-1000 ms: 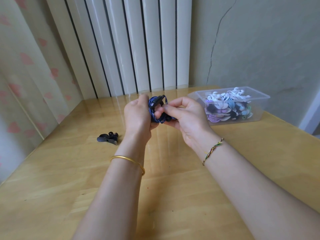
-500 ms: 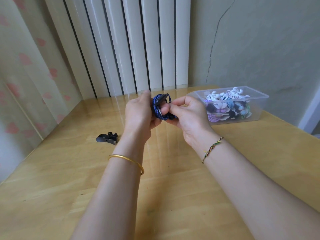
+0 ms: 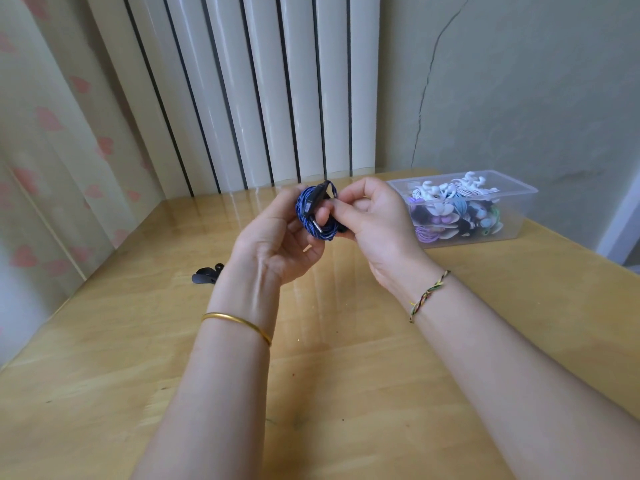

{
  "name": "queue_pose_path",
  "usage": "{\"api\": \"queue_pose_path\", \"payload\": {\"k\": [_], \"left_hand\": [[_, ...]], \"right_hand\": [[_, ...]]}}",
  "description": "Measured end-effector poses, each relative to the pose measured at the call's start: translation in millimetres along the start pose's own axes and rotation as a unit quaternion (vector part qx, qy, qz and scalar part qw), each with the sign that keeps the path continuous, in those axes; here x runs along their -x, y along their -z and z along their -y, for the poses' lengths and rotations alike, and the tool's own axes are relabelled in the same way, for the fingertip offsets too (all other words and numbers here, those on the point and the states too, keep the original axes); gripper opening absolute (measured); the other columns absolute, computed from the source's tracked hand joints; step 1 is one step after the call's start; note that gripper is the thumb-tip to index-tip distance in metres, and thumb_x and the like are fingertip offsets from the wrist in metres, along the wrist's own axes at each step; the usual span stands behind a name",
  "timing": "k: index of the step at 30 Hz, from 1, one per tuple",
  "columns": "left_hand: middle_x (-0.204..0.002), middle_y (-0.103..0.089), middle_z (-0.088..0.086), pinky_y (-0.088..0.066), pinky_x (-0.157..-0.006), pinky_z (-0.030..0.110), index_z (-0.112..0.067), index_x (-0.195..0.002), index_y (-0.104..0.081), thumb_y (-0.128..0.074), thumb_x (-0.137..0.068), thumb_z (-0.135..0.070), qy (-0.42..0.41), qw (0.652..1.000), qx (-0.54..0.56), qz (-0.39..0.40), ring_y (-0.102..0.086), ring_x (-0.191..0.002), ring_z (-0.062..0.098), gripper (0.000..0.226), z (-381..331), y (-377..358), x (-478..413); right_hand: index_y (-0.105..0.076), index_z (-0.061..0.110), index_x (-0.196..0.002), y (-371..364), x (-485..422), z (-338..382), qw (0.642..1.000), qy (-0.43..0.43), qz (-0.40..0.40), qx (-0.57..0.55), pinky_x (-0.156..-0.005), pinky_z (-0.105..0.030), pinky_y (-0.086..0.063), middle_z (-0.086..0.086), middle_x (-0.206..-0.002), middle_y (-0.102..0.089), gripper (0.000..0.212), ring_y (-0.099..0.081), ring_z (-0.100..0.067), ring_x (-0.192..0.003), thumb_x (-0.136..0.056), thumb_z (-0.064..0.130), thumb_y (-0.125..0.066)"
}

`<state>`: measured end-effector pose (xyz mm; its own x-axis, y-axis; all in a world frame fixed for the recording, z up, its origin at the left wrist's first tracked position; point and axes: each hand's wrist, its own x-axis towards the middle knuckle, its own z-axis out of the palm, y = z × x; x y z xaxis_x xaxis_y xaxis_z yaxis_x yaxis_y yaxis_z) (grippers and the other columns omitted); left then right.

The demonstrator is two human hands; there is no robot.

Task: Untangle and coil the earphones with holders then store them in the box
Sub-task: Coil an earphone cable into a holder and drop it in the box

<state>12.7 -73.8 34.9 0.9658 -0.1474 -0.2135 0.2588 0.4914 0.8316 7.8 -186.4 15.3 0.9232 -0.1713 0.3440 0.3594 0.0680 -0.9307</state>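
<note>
A coil of blue earphones (image 3: 308, 209) with a black plug sits between both hands above the wooden table (image 3: 138, 341). My left hand (image 3: 273, 244) cups the coil from the left, its fingers curled round it. From the right, my right hand (image 3: 374, 220) pinches the coil near the plug. A clear plastic box (image 3: 498, 202) at the back right holds several coiled earphones, white, purple and blue. A black holder (image 3: 204, 276) lies on the table to the left, partly hidden behind my left wrist.
White vertical blinds (image 3: 249, 91) and a patterned curtain (image 3: 52, 133) stand behind the table. A cracked wall (image 3: 502, 81) rises behind the box. The table's left edge runs close to the curtain.
My left hand has turned palm-up under the coil and the plug now points down toward me. Both hands stay together above the table.
</note>
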Motion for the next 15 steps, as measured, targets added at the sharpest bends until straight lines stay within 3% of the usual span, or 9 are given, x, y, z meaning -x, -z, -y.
{"api": "queue_pose_path", "payload": {"k": [5, 9, 12, 15], "left_hand": [[-0.051, -0.059, -0.001, -0.038, -0.045, 0.014, -0.011, -0.071, -0.061, -0.057, -0.086, -0.016, -0.027, 0.999, 0.025, -0.016, -0.051, -0.039, 0.004, 0.016, 1, -4, -1], [-0.044, -0.047, 0.000, -0.037, -0.042, 0.013, -0.009, -0.059, -0.052, -0.041, -0.088, -0.013, -0.033, 0.999, 0.033, 0.017, -0.039, -0.032, 0.007, 0.032, 0, -3, -2], [-0.044, -0.045, 0.000, -0.038, -0.042, 0.014, -0.009, -0.047, -0.056, -0.039, -0.088, -0.013, -0.034, 0.999, 0.015, 0.024, -0.037, -0.033, 0.008, 0.045, -2, -1, -2], [-0.043, -0.044, 0.000, -0.038, -0.043, 0.015, -0.009, -0.056, -0.053, -0.040, -0.087, -0.013, -0.037, 0.999, -0.022, 0.006, -0.036, -0.033, 0.009, 0.034, -3, -1, -1]], "right_hand": [[-0.049, 0.016, -0.077, -4, 0, -1, 0.998, 0.022, -0.015, 0.050, -0.067, -0.034, -0.054, -0.015, -0.083, -0.063, 0.021, -0.061, -0.022, -0.073, -0.088, 0.002, -0.060], [-0.049, 0.018, -0.077, -7, 2, -2, 0.998, 0.033, -0.010, 0.061, -0.077, -0.045, -0.056, -0.014, -0.083, -0.061, 0.021, -0.062, -0.026, -0.078, -0.087, 0.004, -0.062], [-0.049, 0.021, -0.076, -10, 4, -2, 0.989, 0.075, -0.015, 0.123, -0.078, -0.045, -0.054, -0.008, -0.081, -0.061, 0.022, -0.061, -0.024, -0.078, -0.086, 0.008, -0.063], [-0.049, 0.019, -0.078, -11, 5, -3, 0.983, 0.088, -0.016, 0.161, -0.076, -0.042, -0.054, -0.003, -0.081, -0.059, 0.018, -0.059, -0.019, -0.075, -0.086, 0.009, -0.062]]}}
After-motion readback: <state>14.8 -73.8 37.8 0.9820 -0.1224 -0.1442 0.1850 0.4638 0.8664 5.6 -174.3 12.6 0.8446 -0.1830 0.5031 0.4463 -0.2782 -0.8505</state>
